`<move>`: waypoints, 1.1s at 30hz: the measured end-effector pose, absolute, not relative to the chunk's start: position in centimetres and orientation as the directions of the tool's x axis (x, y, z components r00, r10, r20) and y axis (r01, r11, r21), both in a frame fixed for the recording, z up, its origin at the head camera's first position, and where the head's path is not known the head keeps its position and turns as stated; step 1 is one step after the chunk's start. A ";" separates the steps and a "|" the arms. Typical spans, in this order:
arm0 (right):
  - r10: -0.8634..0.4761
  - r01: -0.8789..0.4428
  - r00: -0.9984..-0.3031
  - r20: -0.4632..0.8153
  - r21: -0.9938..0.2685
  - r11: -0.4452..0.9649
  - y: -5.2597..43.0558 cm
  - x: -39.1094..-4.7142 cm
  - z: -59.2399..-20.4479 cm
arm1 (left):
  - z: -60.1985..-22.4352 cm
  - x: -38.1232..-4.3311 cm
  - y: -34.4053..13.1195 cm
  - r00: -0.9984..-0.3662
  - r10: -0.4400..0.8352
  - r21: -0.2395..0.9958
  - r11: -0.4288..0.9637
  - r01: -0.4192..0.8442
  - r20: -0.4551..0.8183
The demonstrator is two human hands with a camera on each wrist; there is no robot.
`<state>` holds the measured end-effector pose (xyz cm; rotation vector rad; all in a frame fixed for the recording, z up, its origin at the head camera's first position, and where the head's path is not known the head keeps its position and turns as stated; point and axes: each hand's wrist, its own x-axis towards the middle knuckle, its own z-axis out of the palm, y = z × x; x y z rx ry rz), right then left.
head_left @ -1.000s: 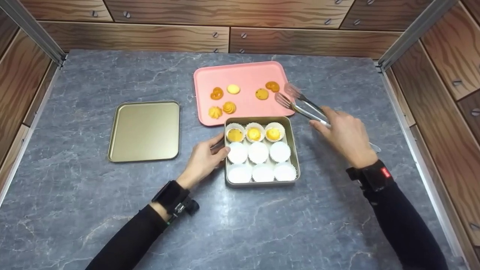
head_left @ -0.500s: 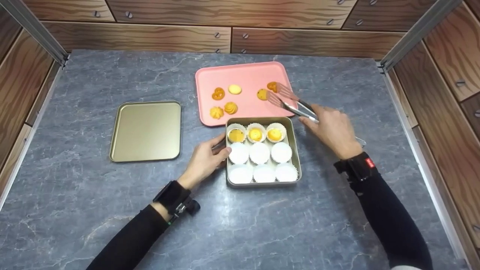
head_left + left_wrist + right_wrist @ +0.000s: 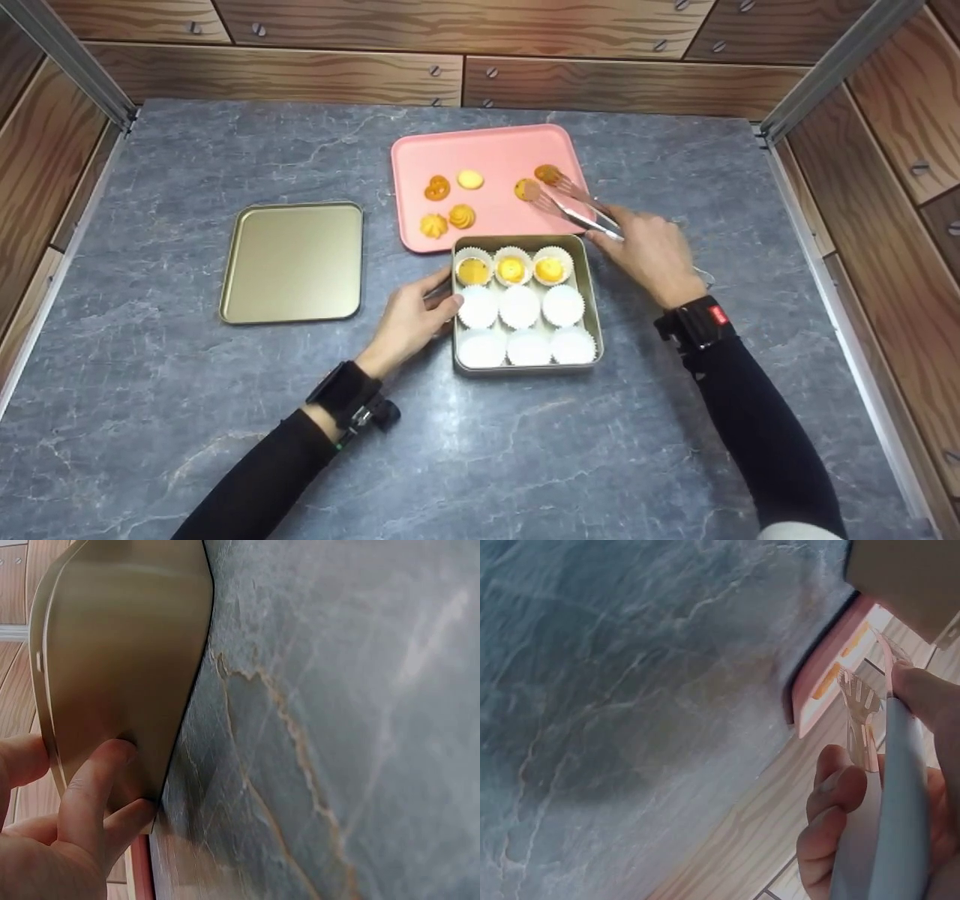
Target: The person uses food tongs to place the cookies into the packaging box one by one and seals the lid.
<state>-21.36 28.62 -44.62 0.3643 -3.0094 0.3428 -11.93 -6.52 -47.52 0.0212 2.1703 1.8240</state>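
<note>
My right hand (image 3: 651, 251) grips metal serving tongs (image 3: 900, 802) with fork-like ends. The spread tong ends are over a round speckled cookie (image 3: 523, 188) and a brown pretzel-shaped cookie (image 3: 546, 173) on the pink tray (image 3: 502, 144); whether they touch is unclear. At the left side of a square gold tin (image 3: 598, 330), my left hand (image 3: 405, 322) holds the wall, thumb at the rim and fingertips against the outside. Inside the tin stand rows of white paper cups (image 3: 519, 306). Each cup of the far row holds a cookie (image 3: 511, 269).
A shallow gold lid (image 3: 292, 262) lies left of the tin. On the tray's left half are another pretzel cookie (image 3: 436, 187), a pale oval cookie (image 3: 470, 179) and two swirled cookies (image 3: 461, 217). Wood-patterned panels (image 3: 300, 75) border the grey marbled table (image 3: 420, 465).
My right hand has moved left with the tongs, bringing their ends from the tray's right edge over the speckled and pretzel cookies. My left hand keeps its place on the tin.
</note>
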 end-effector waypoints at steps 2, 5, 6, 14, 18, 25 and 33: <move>-0.222 -0.241 -0.969 0.110 -0.211 0.947 28.5 -21.6 -44.9 | -47.5 -11.9 -6.5 -0.957 0.205 0.966 0.201 -0.163 -0.204; -0.217 -0.236 -0.970 0.107 -0.209 0.949 28.3 -21.9 -45.1 | -47.6 -11.8 -6.6 -0.962 0.204 0.967 0.218 -0.135 -0.180; -0.215 -0.234 -0.971 0.107 -0.205 0.950 28.2 -22.1 -45.2 | -47.6 -11.8 -6.6 -0.963 0.203 0.966 0.224 -0.128 -0.175; -0.205 -0.222 -0.973 0.101 -0.198 0.955 27.4 -22.8 -45.3 | -47.6 -11.8 -6.6 -0.960 0.205 0.965 0.217 -0.147 -0.193; -0.214 -0.233 -0.970 0.114 -0.195 0.953 27.2 -22.9 -45.4 | -47.7 -11.9 -6.6 -0.957 0.208 0.966 0.204 -0.159 -0.202; -0.217 -0.240 -0.966 0.139 -0.185 0.953 27.3 -22.7 -45.6 | -47.7 -12.0 -6.5 -0.957 0.218 0.969 0.201 -0.146 -0.189; -0.227 -0.260 -0.959 0.168 -0.209 0.943 27.6 -22.5 -46.2 | -47.7 -11.9 -6.6 -0.961 0.217 0.973 0.190 -0.130 -0.171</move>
